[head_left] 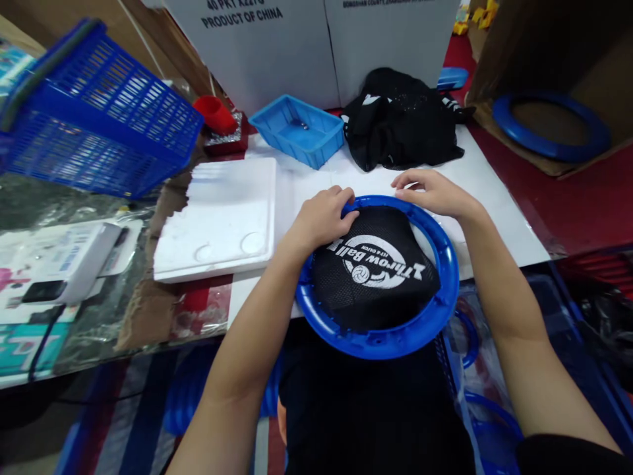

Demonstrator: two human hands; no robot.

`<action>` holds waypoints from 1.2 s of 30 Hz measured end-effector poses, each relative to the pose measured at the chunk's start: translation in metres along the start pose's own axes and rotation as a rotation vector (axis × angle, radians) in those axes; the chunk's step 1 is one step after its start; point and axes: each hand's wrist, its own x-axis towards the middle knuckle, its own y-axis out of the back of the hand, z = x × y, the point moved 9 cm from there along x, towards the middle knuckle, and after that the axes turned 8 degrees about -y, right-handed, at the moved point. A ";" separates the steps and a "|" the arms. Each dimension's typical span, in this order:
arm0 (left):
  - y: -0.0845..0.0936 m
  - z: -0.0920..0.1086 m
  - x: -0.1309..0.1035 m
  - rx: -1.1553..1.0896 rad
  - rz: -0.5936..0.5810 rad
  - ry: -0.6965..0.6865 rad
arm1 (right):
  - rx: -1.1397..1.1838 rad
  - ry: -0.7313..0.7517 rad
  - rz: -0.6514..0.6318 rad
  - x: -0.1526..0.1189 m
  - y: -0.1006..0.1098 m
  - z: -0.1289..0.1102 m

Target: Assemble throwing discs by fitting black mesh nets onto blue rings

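A blue plastic ring (378, 342) lies at the table's front edge, its near side over the person's lap. Inside it is a black mesh cloth (336, 290) with white "Throw Ball" print; a gap shows between cloth and ring at the right. My left hand (326, 214) grips the ring's upper left rim, fingers curled over it and thumb on the mesh. Just beyond the upper right rim, my right hand (428, 191) hovers with its fingers loosely bent and apart, nothing visible in them. Farther back lies a pile of black mesh cloths (405, 122).
A blue tray (301, 132) with small metal pieces stands behind the ring. To the left are a white foam lid (222, 218), a red cup (215, 115) and a blue basket (109, 112). Another blue ring (551, 125) rests in a carton at the right.
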 end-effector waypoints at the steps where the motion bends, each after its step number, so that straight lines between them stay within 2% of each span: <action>1: 0.005 -0.006 -0.003 0.042 0.019 0.042 | -0.023 -0.006 0.014 -0.004 0.009 0.001; 4: 0.016 -0.021 -0.013 0.057 0.010 0.111 | -0.140 -0.042 -0.071 -0.012 0.021 0.011; 6: 0.017 -0.025 -0.019 0.007 -0.063 0.119 | -0.212 -0.083 -0.153 -0.015 0.021 0.023; 8: 0.014 -0.024 -0.023 -0.068 -0.166 0.099 | -0.254 -0.117 -0.192 -0.015 0.019 0.036; 10: 0.012 -0.015 -0.023 -0.150 -0.221 0.038 | -0.273 -0.120 -0.176 -0.013 0.017 0.045; 12: 0.015 -0.006 -0.018 -0.201 -0.168 -0.051 | -0.281 -0.100 -0.138 -0.010 0.013 0.048; 16: 0.019 0.007 -0.004 -0.139 0.053 -0.199 | -0.299 -0.030 -0.115 -0.005 -0.005 0.040; 19: 0.000 0.012 0.001 -0.082 0.036 -0.253 | -0.286 0.037 -0.119 -0.004 -0.021 0.025; 21: -0.013 0.012 0.002 -0.078 -0.035 -0.251 | -0.270 0.062 -0.129 -0.004 -0.028 0.017; 23: -0.019 0.010 0.001 -0.108 -0.087 -0.238 | -0.245 0.073 -0.146 -0.005 -0.031 0.011; 28: -0.010 -0.004 0.000 -0.268 -0.119 -0.178 | -0.163 0.084 -0.129 -0.006 -0.022 0.004; 32: 0.001 -0.015 0.002 -0.359 -0.055 -0.119 | -0.107 0.077 -0.079 -0.006 -0.014 0.002; 36: 0.008 -0.021 0.001 -0.398 0.049 -0.048 | -0.051 0.037 -0.123 -0.006 -0.016 0.008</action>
